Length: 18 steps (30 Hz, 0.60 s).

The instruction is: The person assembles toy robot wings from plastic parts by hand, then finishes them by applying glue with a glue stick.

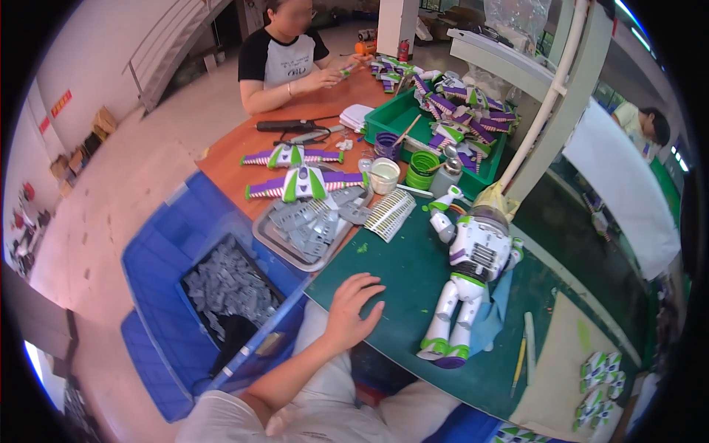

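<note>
Left hand (353, 314) at lower centre of frame, palm down by the near edge of the green work surface (395, 280); fingers spread, thumb apart, nothing held. Contact with the surface: cannot tell. Right hand out of sight, its grip unknown.

Toy figure (476, 255) lies right of centre, legs toward the lower edge, blue cloth (490, 321) alongside and seemingly partly under the legs. Loose limbs likely; better to support torso and legs together than lift by one arm.

Green pot (421, 176) and white pot (385, 179), upper centre, stand near its raised arm; a slow, low reach seems wise. Yellow thin tool (519, 365), lower right, worth keeping clear of the sleeve
</note>
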Tool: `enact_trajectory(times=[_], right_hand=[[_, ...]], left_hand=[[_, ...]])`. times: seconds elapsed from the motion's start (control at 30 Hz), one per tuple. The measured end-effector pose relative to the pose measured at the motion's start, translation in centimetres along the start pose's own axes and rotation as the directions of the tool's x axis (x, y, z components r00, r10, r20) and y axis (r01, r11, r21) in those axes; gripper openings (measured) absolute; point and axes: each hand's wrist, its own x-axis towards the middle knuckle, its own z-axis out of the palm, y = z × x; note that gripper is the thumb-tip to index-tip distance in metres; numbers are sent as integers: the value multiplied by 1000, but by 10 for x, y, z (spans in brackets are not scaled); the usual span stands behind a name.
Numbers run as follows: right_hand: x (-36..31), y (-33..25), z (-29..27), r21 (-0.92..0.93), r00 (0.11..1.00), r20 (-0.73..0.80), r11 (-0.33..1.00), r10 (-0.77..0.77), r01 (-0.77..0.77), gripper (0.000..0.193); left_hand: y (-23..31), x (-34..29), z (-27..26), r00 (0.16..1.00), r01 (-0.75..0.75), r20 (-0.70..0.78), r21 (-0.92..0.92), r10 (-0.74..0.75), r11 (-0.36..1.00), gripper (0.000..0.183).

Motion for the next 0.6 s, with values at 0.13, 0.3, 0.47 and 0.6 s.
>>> enact_trajectory(times=[0.13, 0.3, 0.47, 0.6], right_hand=[[6, -130, -19, 438, 206, 657, 589, -726, 679, 12], [38, -72, -35, 547, -14, 520, 320, -854, 774, 9], [-70, -237, -8, 757, -316, 314, 35, -896, 652, 12], [-90, -220, 5, 844, -442, 170, -101, -881, 526, 18]], left_hand=[[67, -4, -1, 940, -191, 176, -436, 292, 880, 7], [168, -63, 34, 516, 69, 464, -861, 720, 505, 29], [165, -106, 73, 38, 391, 662, -699, 749, 598, 86], [147, -84, 0, 86, 100, 806, -592, 586, 800, 48]])
